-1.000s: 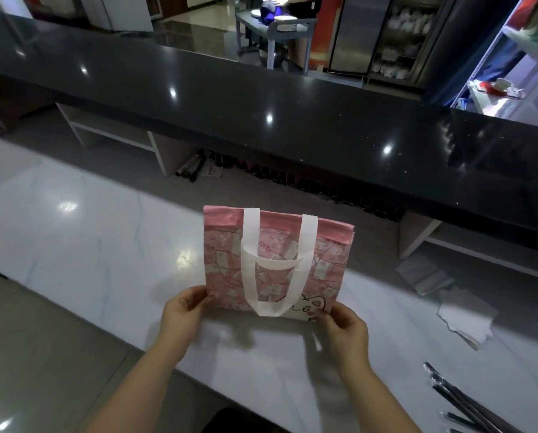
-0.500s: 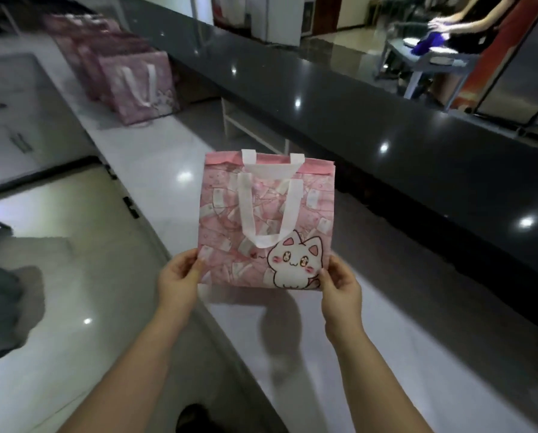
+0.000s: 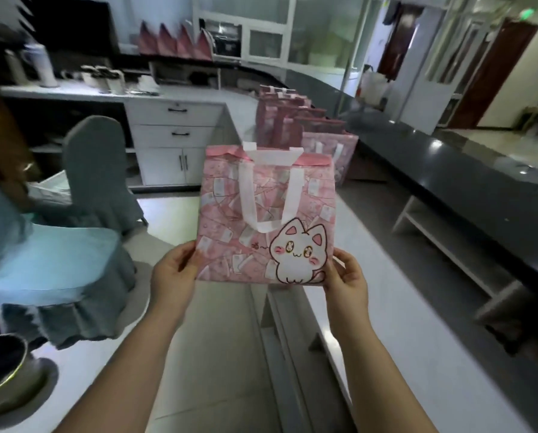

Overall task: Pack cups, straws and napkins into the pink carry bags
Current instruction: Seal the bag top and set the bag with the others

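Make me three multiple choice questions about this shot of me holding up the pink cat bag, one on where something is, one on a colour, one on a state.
1. Where do the other pink bags stand?
A. On the white counter beyond the held bag
B. On the blue chair
C. On the floor

2. What colour are the handles of the held pink bag?
A. Black
B. White
C. Green

3. How is the held bag kept up?
A. Hung by its handles
B. Standing on the counter
C. Pinched at its bottom corners by the left hand and right hand

Answers: 1 A, they stand in a row on the counter behind it. 2 B, both loops are white. 3 C, each hand grips a lower corner, the handles hang free.
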`<state>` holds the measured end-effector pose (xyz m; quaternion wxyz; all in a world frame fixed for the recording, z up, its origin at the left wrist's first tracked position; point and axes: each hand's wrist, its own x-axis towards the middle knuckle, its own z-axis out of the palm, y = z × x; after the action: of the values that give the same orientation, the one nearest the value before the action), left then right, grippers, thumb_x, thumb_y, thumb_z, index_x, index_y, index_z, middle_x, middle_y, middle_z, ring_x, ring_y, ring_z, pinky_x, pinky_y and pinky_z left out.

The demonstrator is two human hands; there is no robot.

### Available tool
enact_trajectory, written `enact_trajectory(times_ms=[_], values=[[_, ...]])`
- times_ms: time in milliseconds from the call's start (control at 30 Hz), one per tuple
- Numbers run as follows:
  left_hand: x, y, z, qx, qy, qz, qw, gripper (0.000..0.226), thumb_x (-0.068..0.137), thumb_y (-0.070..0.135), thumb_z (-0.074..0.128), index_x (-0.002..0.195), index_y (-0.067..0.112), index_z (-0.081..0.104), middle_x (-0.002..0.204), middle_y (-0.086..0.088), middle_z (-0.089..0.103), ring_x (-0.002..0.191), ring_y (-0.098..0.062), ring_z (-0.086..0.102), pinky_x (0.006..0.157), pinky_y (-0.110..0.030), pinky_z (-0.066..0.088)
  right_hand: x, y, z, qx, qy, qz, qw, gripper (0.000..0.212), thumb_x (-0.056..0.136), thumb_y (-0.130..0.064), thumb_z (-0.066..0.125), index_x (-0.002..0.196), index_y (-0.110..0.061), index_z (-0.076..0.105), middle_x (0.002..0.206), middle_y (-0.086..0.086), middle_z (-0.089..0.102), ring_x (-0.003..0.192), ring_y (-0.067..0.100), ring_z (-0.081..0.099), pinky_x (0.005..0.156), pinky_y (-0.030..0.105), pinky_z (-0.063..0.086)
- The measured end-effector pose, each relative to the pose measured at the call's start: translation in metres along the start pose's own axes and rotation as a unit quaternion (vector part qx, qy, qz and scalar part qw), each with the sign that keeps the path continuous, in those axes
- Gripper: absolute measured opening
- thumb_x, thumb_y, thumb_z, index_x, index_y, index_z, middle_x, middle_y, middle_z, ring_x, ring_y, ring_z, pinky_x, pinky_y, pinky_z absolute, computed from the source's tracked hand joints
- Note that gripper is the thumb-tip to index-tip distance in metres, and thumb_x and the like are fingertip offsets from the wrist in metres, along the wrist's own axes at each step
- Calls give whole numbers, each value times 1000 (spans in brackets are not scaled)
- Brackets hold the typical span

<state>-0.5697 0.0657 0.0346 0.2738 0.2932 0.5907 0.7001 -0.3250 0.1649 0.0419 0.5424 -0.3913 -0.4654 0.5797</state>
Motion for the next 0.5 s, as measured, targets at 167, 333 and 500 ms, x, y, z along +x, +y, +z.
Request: enact_trajectory(times_ms=[167, 333, 500], values=[[108, 13, -52, -5, 52, 26, 998, 16, 93, 19, 63, 107, 24, 68, 99, 10, 74, 94, -7, 70, 73, -15, 54, 70, 21, 114, 31, -51, -15, 998, 16, 95, -9, 58, 106, -18, 64, 100, 8, 74, 89, 20, 70, 71, 27, 57], [183, 1, -70, -7, 76, 14, 997, 20, 96, 12, 58, 105, 28, 66, 98, 17, 72, 88, 6, 67, 69, -8, 50, 134, 47, 184, 31, -51, 5, 998, 16, 95, -8, 57, 108, -14, 64, 104, 13, 72, 92, 24, 69, 74, 29, 57], [265, -25, -69, 10, 102, 1, 995, 22, 97, 12, 57, 104, 31, 66, 95, 20, 72, 88, 5, 67, 69, -7, 49, 214, 79, 230, 30, -73, 23, 997, 17, 95, -8, 56, 103, -19, 67, 102, 11, 73, 91, 23, 69, 71, 29, 57]])
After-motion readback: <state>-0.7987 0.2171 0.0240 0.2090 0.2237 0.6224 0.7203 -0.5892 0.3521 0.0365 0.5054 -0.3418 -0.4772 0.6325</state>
